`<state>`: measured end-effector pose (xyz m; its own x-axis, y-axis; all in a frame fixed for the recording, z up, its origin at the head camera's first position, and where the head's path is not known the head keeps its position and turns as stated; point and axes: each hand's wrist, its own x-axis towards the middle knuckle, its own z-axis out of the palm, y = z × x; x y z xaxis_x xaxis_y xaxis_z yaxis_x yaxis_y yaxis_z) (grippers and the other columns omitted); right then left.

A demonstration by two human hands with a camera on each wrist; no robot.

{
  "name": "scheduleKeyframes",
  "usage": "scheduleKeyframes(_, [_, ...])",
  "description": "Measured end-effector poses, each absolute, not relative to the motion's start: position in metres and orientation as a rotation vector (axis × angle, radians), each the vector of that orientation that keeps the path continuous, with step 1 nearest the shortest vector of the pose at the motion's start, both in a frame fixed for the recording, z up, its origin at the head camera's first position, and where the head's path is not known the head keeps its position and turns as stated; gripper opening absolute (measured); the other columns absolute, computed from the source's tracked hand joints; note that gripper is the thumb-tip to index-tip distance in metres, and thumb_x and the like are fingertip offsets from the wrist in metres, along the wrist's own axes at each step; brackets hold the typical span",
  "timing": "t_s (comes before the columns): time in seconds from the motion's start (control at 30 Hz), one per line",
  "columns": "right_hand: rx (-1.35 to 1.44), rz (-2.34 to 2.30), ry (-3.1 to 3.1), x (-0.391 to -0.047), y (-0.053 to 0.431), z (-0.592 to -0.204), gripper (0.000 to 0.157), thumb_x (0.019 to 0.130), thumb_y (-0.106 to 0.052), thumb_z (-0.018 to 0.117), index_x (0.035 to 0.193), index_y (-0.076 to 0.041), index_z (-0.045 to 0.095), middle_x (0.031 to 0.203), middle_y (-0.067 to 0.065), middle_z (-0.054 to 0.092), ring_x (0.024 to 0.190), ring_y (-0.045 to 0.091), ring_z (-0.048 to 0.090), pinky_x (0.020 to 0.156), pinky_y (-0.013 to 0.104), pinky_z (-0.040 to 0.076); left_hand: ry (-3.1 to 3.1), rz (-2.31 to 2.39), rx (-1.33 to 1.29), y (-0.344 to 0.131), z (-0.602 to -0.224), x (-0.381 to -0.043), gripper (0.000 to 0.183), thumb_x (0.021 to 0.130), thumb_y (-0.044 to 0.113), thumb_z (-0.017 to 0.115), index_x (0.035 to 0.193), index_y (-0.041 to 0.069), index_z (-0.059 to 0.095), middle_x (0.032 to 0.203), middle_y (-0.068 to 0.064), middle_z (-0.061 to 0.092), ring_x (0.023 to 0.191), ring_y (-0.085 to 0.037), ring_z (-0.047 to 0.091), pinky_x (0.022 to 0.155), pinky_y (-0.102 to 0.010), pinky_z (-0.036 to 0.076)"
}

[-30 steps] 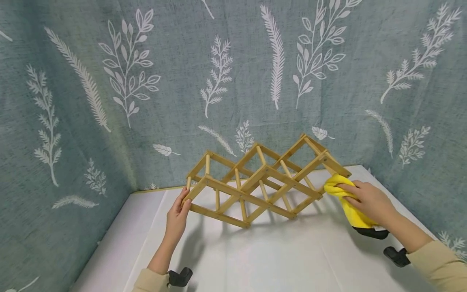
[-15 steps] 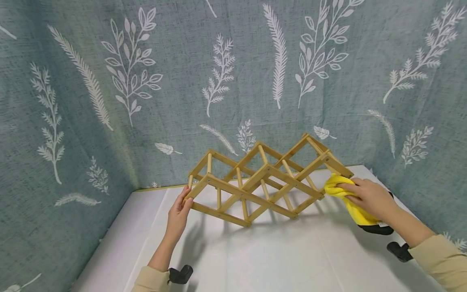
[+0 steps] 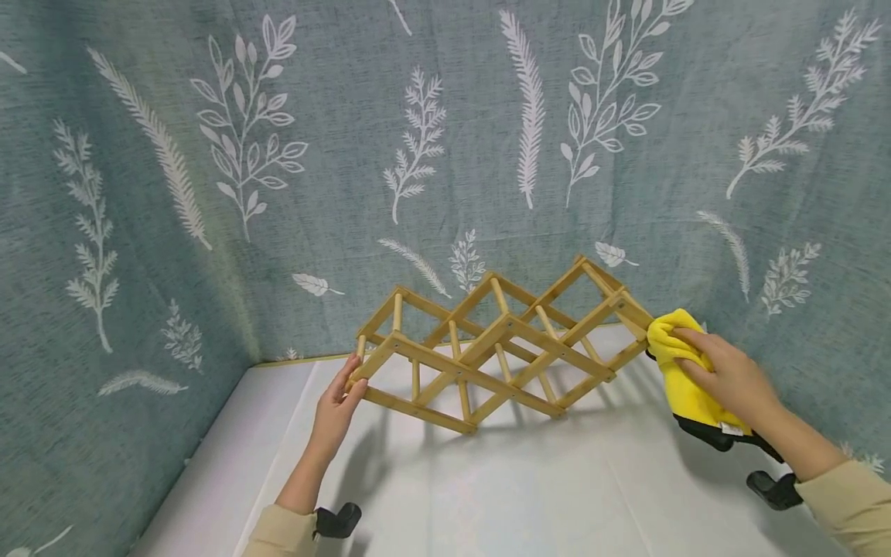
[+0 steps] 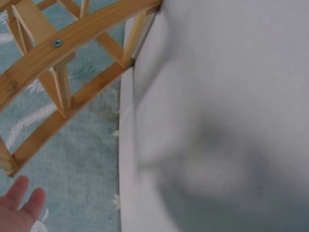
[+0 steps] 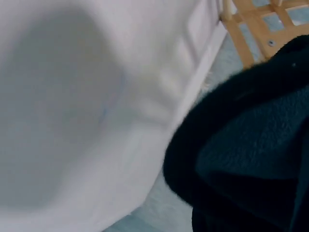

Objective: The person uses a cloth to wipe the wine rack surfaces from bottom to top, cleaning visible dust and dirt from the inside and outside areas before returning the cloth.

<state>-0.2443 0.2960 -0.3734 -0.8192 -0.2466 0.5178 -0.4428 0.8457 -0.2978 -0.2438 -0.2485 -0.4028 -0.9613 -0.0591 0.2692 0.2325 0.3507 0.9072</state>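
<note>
An expanding wooden wine rack point(image 3: 459, 373) of crossed slats and dowels is held up at a tilt over the white table, its right end higher. My left hand point(image 3: 332, 418) grips the rack's left end, thumb in front; in the left wrist view only fingertips point(image 4: 30, 198) show beside the rack corner. At the rack's right end, my right hand point(image 3: 738, 379) pinches a bunched yellow cloth point(image 3: 685, 391) against the slat tips, hiding them. The cloth's dark underside point(image 5: 251, 145) fills much of the right wrist view and hides that hand.
The white table point(image 3: 522, 495) lies below, bearing shadows of the rack and hands. Grey-green fabric point(image 3: 334, 155) with white leaf prints hangs behind and on both sides. Black wrist mounts point(image 3: 339, 520) sit at both sleeves.
My right hand has slid the yellow cloth to the right and slightly up, out to the slat tips of the rack's right end. My left hand and the rack stay nearly still.
</note>
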Motion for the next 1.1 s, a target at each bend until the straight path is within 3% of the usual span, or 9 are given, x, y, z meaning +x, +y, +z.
scheduleKeyframes(0.13, [0.487, 0.684, -2.604, -0.247, 0.288, -0.371, 0.047, 0.092, -0.020, 0.055, 0.134, -0.001, 0.043, 0.124, 0.030, 0.048, 0.103, 0.050, 0.047, 0.072, 0.059, 0.041, -2.352, -1.708, -0.191, -0.253, -0.401, -0.245, 0.053, 0.094, 0.025, 0.052, 0.141, 0.008, 0.036, 0.151, -0.004, 0.021, 0.137, -0.025, 0.021, 0.104, -0.045, 0.030])
scheduleKeyframes(0.3, [0.514, 0.820, -2.677, -0.247, 0.272, -0.350, 0.051, 0.093, -0.026, 0.053, 0.136, 0.000, 0.040, 0.128, 0.033, 0.044, 0.103, 0.048, 0.049, 0.071, 0.052, 0.044, -2.351, -1.727, -0.210, -0.256, -0.398, -0.244, 0.051, 0.094, 0.019, 0.053, 0.139, 0.002, 0.037, 0.151, -0.007, 0.023, 0.137, -0.028, 0.021, 0.105, -0.048, 0.026])
scheduleKeyframes(0.4, [0.514, 0.868, -2.698, -0.250, 0.261, -0.338, 0.053, 0.094, -0.028, 0.052, 0.137, 0.000, 0.039, 0.128, 0.033, 0.044, 0.104, 0.047, 0.049, 0.072, 0.050, 0.045, -2.365, -1.705, -0.210, -0.256, -0.396, -0.243, 0.050, 0.093, 0.020, 0.053, 0.138, 0.002, 0.039, 0.150, -0.006, 0.024, 0.137, -0.026, 0.021, 0.105, -0.043, 0.029])
scheduleKeyframes(0.5, [0.549, 0.873, -2.686, -0.254, 0.251, -0.326, 0.052, 0.094, -0.027, 0.052, 0.137, -0.001, 0.039, 0.128, 0.033, 0.045, 0.106, 0.047, 0.049, 0.074, 0.051, 0.045, -2.378, -1.673, -0.205, -0.255, -0.395, -0.243, 0.051, 0.092, 0.022, 0.055, 0.138, 0.005, 0.041, 0.149, -0.004, 0.027, 0.137, -0.024, 0.024, 0.100, -0.026, 0.034])
scheduleKeyframes(0.63, [0.583, 0.889, -2.638, -0.256, 0.241, -0.311, 0.052, 0.093, -0.028, 0.054, 0.138, -0.005, 0.040, 0.127, 0.032, 0.047, 0.095, 0.039, 0.056, 0.064, 0.039, 0.047, -2.392, -1.639, -0.208, -0.254, -0.395, -0.243, 0.051, 0.092, 0.023, 0.056, 0.137, 0.005, 0.042, 0.148, -0.003, 0.028, 0.136, -0.024, 0.027, 0.087, -0.007, 0.035])
scheduleKeyframes(0.73, [0.528, 0.937, -2.625, -0.252, 0.245, -0.306, 0.053, 0.092, -0.029, 0.055, 0.139, -0.010, 0.040, 0.124, 0.032, 0.049, 0.080, 0.029, 0.059, 0.055, 0.030, 0.045, -2.408, -1.623, -0.206, -0.253, -0.396, -0.243, 0.052, 0.092, 0.023, 0.056, 0.138, 0.004, 0.041, 0.148, -0.003, 0.028, 0.135, -0.024, 0.027, 0.086, -0.007, 0.035])
scheduleKeyframes(0.87, [0.402, 0.948, -2.708, -0.249, 0.262, -0.312, 0.058, 0.093, -0.035, 0.052, 0.142, -0.011, 0.034, 0.126, 0.035, 0.044, 0.070, 0.024, 0.055, 0.051, 0.029, 0.043, -2.415, -1.613, -0.188, -0.253, -0.396, -0.244, 0.052, 0.092, 0.024, 0.056, 0.138, 0.005, 0.041, 0.148, -0.003, 0.028, 0.135, -0.023, 0.027, 0.092, -0.016, 0.036])
scheduleKeyframes(0.97, [0.363, 0.903, -2.787, -0.253, 0.274, -0.321, 0.061, 0.093, -0.038, 0.049, 0.143, -0.007, 0.031, 0.131, 0.037, 0.038, 0.081, 0.034, 0.056, 0.056, 0.032, 0.042, -2.404, -1.624, -0.195, -0.253, -0.396, -0.246, 0.052, 0.092, 0.023, 0.056, 0.138, 0.005, 0.041, 0.148, -0.004, 0.028, 0.136, -0.024, 0.026, 0.093, -0.017, 0.036])
scheduleKeyframes(1.1, [0.403, 0.885, -2.792, -0.261, 0.272, -0.322, 0.060, 0.093, -0.036, 0.050, 0.141, -0.005, 0.033, 0.133, 0.036, 0.036, 0.101, 0.045, 0.050, 0.064, 0.039, 0.043, -2.384, -1.633, -0.215, -0.254, -0.396, -0.246, 0.052, 0.091, 0.022, 0.057, 0.137, 0.003, 0.042, 0.148, -0.006, 0.028, 0.135, -0.026, 0.027, 0.087, -0.009, 0.036])
